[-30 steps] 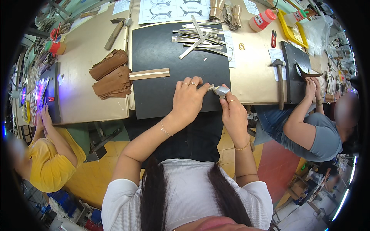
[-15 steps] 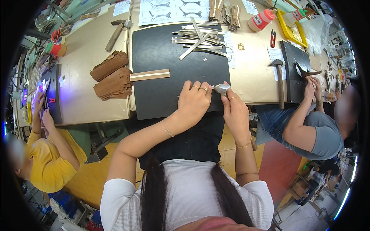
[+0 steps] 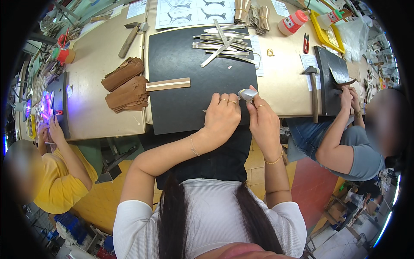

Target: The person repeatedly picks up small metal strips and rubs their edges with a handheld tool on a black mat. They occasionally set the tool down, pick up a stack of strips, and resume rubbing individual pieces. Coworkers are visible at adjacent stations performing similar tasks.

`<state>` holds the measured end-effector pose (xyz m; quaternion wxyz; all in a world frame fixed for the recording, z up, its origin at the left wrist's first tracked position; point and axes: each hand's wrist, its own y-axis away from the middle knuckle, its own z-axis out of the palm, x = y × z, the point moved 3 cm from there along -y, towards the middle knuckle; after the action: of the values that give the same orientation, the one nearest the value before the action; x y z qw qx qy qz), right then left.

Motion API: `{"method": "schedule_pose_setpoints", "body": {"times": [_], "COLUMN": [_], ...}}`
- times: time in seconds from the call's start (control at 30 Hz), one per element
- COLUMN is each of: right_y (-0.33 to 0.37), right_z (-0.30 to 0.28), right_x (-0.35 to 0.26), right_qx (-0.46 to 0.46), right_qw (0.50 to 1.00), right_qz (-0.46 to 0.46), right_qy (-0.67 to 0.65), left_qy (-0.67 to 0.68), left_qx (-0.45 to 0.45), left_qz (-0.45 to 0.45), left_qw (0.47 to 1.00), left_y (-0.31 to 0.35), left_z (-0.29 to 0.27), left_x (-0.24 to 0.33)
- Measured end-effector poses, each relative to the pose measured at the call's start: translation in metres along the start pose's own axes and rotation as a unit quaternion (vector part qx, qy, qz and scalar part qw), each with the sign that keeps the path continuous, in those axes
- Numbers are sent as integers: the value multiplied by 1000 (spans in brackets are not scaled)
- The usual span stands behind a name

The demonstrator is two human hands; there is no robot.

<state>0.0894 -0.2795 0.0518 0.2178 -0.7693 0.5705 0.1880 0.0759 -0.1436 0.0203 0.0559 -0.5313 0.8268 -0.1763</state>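
My left hand (image 3: 222, 117) and my right hand (image 3: 261, 122) meet at the near edge of a black work mat (image 3: 181, 77). Between the fingertips of both hands sits a small silvery-grey piece (image 3: 247, 94), pinched from either side. A narrow brown strip with a pale line along it (image 3: 168, 84) lies on the mat's left part. Farther back on the mat lies a loose pile of several pale strips (image 3: 222, 43).
Stacks of brown cut pieces (image 3: 125, 84) and a hammer (image 3: 130, 36) lie on the beige table to the left. A second hammer (image 3: 314, 88), a red-capped bottle (image 3: 293, 22) and a yellow tray (image 3: 322, 30) are to the right. One person works at each side.
Both hands have stayed at the mat's near edge on the small grey piece, shifting only slightly. The person on the left has moved a hand at the purple-lit device.
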Motion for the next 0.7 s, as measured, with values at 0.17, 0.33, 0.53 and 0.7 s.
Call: {"method": "schedule_pose_setpoints", "body": {"times": [0.17,0.33,0.53,0.7], "right_y": [-5,-6,-3,-2], "right_z": [7,6,13,15], "right_x": [2,2,6,7], "right_qx": [-24,33,-23,-8], "right_qw": [999,999,999,1000], "right_qz": [1,-23,6,4], "right_qy": [32,-5,38,28], "left_qy": [-18,6,157,274], "left_qx": [-15,3,-4,-76], "left_qz": [9,0,-74,-76], "left_qw": [1000,1000,985,956], "left_y": [1,4,9,9], "left_z": [0,1,0,0], "left_x": [1,1,-23,-46]}}
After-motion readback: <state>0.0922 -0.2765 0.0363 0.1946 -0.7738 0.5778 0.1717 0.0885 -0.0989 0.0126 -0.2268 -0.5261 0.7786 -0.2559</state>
